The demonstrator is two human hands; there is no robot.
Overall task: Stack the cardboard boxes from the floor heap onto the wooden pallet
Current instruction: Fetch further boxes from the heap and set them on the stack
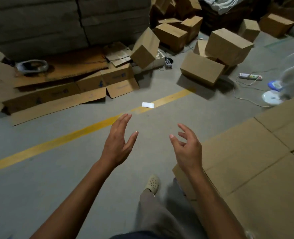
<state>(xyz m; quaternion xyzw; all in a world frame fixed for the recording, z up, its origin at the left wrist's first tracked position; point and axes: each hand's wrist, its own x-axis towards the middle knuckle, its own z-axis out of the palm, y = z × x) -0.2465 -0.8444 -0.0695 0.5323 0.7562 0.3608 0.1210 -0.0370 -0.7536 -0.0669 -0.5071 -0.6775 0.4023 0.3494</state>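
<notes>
A heap of brown cardboard boxes lies on the floor at the back right; the nearest box (201,69) rests flat, another (228,45) leans on top behind it, and a tilted box (145,49) stands on one edge. Stacked boxes (256,152) fill the lower right; the pallet beneath them is hidden. My left hand (119,144) and my right hand (187,149) are held out over the grey floor, palms facing each other, fingers spread, holding nothing. Both are well short of the heap.
Flattened cardboard sheets and open cartons (70,87) lie at the left. A yellow floor line (70,135) crosses diagonally, with a white paper (148,105) on it. A white fan (280,87), power strip (250,77) and cord sit at the right. My shoe (152,184) is below.
</notes>
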